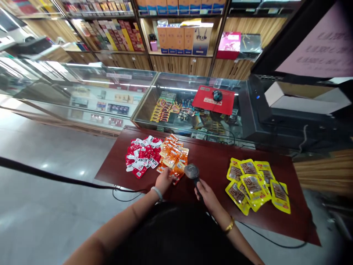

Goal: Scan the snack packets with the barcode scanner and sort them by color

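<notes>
My right hand (207, 195) is wrapped round the handle of a barcode scanner (192, 171), its grey head turned toward the orange packets. At the near edge of the pile of orange snack packets (171, 154), my left hand (164, 181) has its fingers closed on one orange packet (178, 171). The fingertips are partly hidden by the hand. Left of the orange pile, and close against it, lies a heap of red and white packets (142, 154). Further right on the table, several yellow packets (252, 184) with clear windows lie overlapping.
The dark red table (209, 154) stands against a glass display counter (143, 105). On the counter are a red mouse pad (201, 96), a black mouse (217, 95) and, at right, a monitor (300, 44) and an open white box (300, 101). Cables (271, 241) hang near the table's front edge.
</notes>
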The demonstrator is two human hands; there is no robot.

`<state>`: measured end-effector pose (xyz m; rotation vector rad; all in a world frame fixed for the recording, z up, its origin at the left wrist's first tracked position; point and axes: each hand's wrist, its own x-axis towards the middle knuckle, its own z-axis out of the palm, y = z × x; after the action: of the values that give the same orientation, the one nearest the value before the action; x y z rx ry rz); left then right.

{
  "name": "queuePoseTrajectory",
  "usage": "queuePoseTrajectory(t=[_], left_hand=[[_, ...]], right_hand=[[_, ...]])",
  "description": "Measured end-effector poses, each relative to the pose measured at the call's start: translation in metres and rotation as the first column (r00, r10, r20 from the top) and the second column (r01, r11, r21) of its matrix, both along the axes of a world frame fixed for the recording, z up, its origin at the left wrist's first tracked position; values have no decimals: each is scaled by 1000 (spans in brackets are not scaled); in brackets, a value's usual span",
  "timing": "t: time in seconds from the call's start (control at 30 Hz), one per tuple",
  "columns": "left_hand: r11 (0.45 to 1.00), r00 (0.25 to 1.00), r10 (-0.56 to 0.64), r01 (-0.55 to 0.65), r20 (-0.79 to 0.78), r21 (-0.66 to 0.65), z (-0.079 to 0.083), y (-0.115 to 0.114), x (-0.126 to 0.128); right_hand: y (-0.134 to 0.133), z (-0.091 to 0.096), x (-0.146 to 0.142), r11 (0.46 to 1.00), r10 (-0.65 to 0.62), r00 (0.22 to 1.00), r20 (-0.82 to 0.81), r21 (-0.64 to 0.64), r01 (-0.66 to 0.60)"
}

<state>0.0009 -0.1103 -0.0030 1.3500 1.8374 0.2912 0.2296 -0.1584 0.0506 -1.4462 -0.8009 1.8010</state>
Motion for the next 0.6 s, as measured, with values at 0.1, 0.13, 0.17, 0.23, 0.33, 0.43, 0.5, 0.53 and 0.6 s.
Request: queuePoseTrajectory(t=[0.1, 0.13, 0.17, 0.23, 0.33, 0.43, 0.5, 0.53, 0.6], left_hand=[[984, 957, -178, 174, -229, -35, 7, 3, -27], [976, 941, -213, 215, -263, -22, 8, 5, -34], [969, 930, -233, 245, -286, 8, 9, 8, -39], [953, 916, -246, 288, -317, 91, 9, 13, -45], [909, 891, -252, 352, -378, 224, 5, 16, -48], [851, 861, -235, 407, -451, 333, 0, 13, -48], [800, 842, -281, 471, -461, 373, -4, 9, -47], [771, 829, -324, 511, -455, 381, -6, 7, -47], [716, 796, -413, 584, -442, 382, -11, 5, -46]], right_hand=[[-4, 7, -11, 1000, 19, 998, 54, -18, -18], [-5, 10, -13, 1000, 15, 997, 69, -23, -13], [-5, 13, -16, 1000, 5, 997, 82, -25, -3], [-7, 19, -20, 999, -28, 994, 103, -27, 31], [-10, 26, -24, 996, -82, 988, 129, -31, 87], [-16, 28, -25, 990, -132, 977, 165, -30, 139], [-22, 29, -25, 985, -165, 969, 185, -21, 172], [-25, 29, -24, 983, -178, 965, 194, -16, 185], [-30, 30, -22, 978, -201, 958, 207, -9, 208]])
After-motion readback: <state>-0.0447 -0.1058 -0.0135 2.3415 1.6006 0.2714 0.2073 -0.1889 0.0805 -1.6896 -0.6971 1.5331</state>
